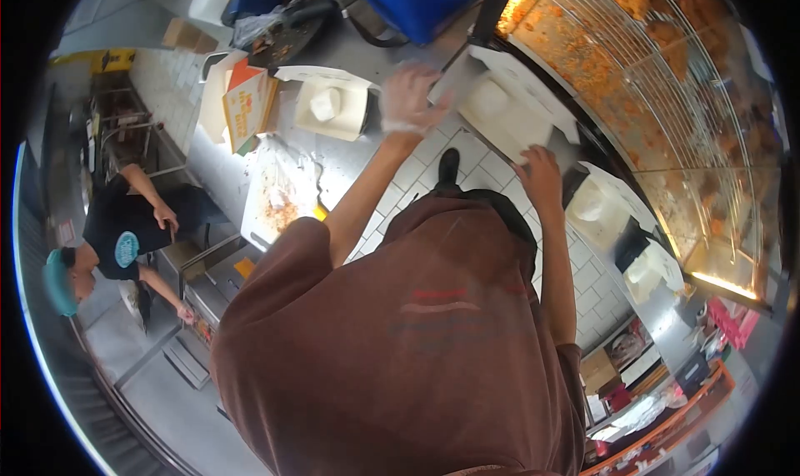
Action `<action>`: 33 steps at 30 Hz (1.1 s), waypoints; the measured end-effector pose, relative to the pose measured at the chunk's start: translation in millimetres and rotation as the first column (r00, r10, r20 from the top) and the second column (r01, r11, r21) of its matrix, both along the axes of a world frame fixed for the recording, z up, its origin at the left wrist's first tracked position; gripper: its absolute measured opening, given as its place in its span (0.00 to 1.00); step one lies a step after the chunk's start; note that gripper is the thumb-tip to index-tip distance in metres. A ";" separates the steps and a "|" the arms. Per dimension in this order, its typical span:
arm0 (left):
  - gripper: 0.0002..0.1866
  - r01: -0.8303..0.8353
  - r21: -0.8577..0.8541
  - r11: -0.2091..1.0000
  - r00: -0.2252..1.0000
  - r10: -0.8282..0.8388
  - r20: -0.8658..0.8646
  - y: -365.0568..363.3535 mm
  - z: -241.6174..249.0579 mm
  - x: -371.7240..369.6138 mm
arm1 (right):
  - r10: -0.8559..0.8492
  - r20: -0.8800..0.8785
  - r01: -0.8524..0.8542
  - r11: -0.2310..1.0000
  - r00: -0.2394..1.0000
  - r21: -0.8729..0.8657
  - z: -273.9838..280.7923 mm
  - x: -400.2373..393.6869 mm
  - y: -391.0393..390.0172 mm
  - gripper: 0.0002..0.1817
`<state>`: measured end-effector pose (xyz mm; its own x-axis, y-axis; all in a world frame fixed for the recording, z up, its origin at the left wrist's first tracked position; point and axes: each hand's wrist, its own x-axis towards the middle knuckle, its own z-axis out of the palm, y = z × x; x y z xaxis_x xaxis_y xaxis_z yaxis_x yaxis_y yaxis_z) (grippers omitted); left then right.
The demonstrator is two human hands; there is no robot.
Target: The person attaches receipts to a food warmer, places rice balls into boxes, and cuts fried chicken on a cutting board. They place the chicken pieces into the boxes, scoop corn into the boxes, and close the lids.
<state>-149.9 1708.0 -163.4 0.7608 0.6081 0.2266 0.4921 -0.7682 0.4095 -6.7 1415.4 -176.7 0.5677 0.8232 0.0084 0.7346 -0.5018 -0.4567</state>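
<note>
Head view: an open box [529, 126] is lying right of top centre, its long side slanting down rightward; the right hand [542, 176] is bending fingers at its lower corner, the left hand [414, 99] is blurring beside its left end. Either one pinching? I can't tell.

A blue container [421, 5] is located at the top edge, a brown carton [185, 36] at upper left, a co-worker [154, 226] wearing a teal cap [60, 281] at far left, and pale floor tiles [492, 172] centrally, below counter level.
</note>
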 end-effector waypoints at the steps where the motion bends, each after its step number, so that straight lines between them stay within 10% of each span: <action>1: 0.36 -0.066 -0.091 0.994 0.990 0.077 0.122 7.7 9.9 -27.6 | -0.043 -0.021 0.042 0.999 0.999 -0.013 1.5 -2.3 -11.1 0.17; 5: 0.29 -0.338 0.128 0.932 0.938 0.345 -0.042 30.5 10.6 -87.5 | -0.147 0.133 0.158 0.984 0.980 -0.080 -3.6 -12.5 -64.0 0.10; 7: 0.22 -0.300 -0.027 0.953 0.802 0.238 -0.547 46.9 -7.3 -92.6 | -0.186 0.245 0.218 0.970 0.952 -0.110 1.3 -19.7 -79.5 0.08; 14: 0.16 -0.106 -0.236 0.966 0.938 0.019 -0.346 23.4 -15.4 -40.0 | -0.380 0.265 0.385 0.922 0.886 0.035 -16.3 -5.7 -139.1 0.07; 18: 0.14 0.289 -0.149 0.946 0.946 -0.306 -0.105 -55.8 -25.0 26.2 | -0.410 0.277 0.432 0.902 0.869 -0.019 -19.4 -0.8 -163.5 0.12; 23: 0.13 0.325 -0.471 0.820 0.832 -0.485 -0.270 -171.3 -47.0 123.7 | -0.367 0.255 0.386 0.922 0.895 -0.027 -23.1 13.8 -206.8 0.21; 30: 0.12 0.508 -0.451 0.734 0.824 -0.567 0.006 -272.7 -66.2 164.6 | -0.388 0.238 0.424 0.897 0.891 -0.127 -14.0 31.3 -263.6 0.37; 33: 0.14 0.291 -0.711 0.640 0.877 -0.476 -0.070 -295.6 -55.0 176.0 | -0.375 0.243 0.411 0.904 0.895 -0.121 -14.4 42.0 -303.8 0.37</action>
